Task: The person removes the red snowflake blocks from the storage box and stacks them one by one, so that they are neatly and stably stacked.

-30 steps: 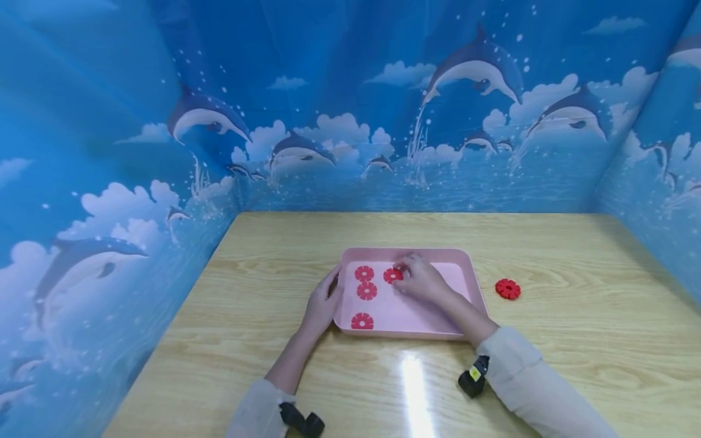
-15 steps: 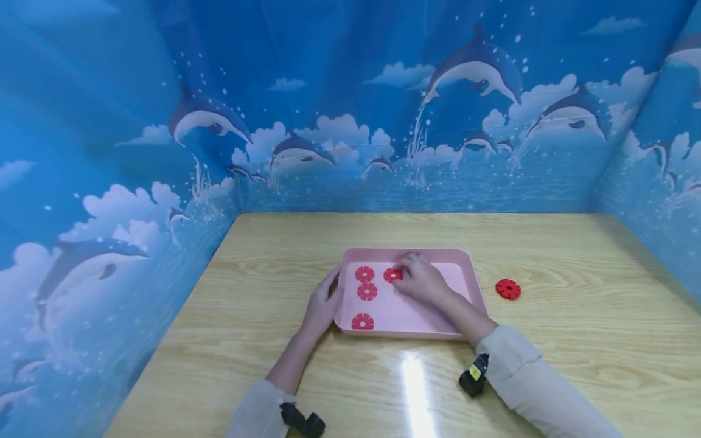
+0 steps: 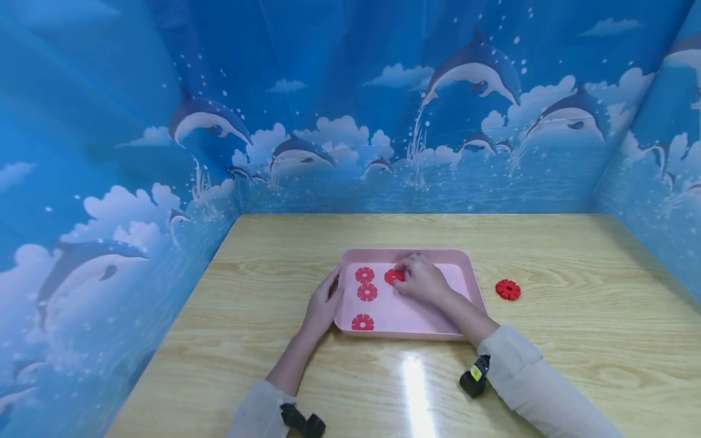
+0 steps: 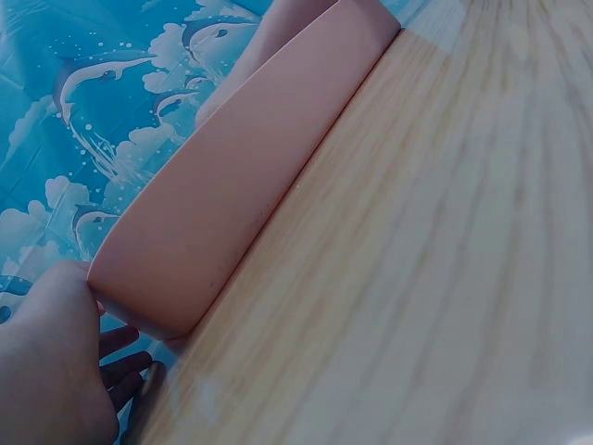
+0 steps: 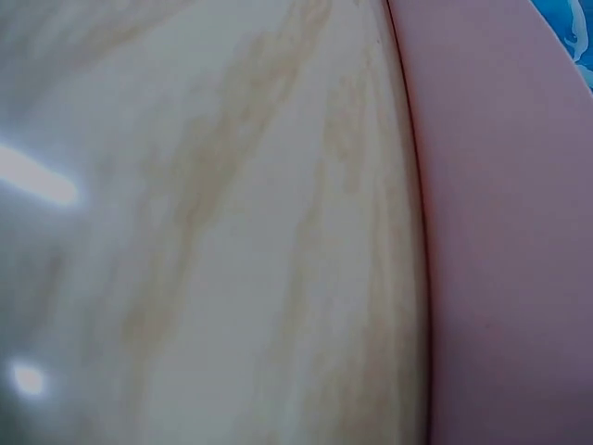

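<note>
A pink tray (image 3: 421, 325) lies on the table, holding several red notched discs with centre holes. My right hand (image 3: 423, 281) reaches into it, fingertips pinching one red notched disc (image 3: 391, 277) near the back wall; the fingers partly cover that disc. Along the tray's left wall my left hand (image 3: 322, 307) rests with its fingers fairly straight against the outside. The left wrist view shows this left hand (image 4: 56, 357) at the tray corner, thumb near the rim. Only the tray's outer wall (image 5: 510, 241) and tabletop appear in the right wrist view; the right hand is hidden there.
Two red discs (image 3: 367, 292) lie at the tray's left, and another red disc (image 3: 362, 322) sits by the front wall. Outside, to the right, a red disc pile (image 3: 508, 289) lies on the wooden table (image 3: 575, 353). A dolphin-print curtain (image 3: 339, 152) encloses the back and sides.
Almost nothing differs. The disc under my right fingers has shifted very slightly; both hands and the tray keep their places.
</note>
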`<act>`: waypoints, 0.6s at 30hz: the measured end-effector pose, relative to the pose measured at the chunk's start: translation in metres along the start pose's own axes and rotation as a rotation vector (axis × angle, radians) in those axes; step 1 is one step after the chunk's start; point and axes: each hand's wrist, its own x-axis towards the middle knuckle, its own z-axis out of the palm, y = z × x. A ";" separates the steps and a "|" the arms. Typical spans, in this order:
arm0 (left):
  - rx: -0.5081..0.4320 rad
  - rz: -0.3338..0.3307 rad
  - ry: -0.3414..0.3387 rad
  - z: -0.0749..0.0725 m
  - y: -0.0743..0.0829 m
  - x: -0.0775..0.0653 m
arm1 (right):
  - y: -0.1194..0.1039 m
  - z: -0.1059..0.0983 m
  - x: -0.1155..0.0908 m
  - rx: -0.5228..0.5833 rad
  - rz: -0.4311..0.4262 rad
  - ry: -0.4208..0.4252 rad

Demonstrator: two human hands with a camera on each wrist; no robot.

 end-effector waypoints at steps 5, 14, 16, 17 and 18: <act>0.001 0.002 0.005 0.000 0.001 0.000 | -0.003 -0.004 -0.004 0.013 0.004 0.008; 0.002 -0.005 -0.001 0.000 0.002 -0.001 | -0.003 -0.018 -0.013 0.056 0.000 0.040; 0.004 -0.005 0.001 0.000 0.002 -0.001 | -0.003 -0.023 -0.016 0.065 -0.005 0.048; 0.006 -0.006 0.001 0.000 0.002 -0.001 | -0.003 -0.025 -0.018 0.070 -0.005 0.053; 0.005 -0.005 0.002 0.000 0.002 -0.001 | -0.003 -0.027 -0.020 0.079 -0.004 0.058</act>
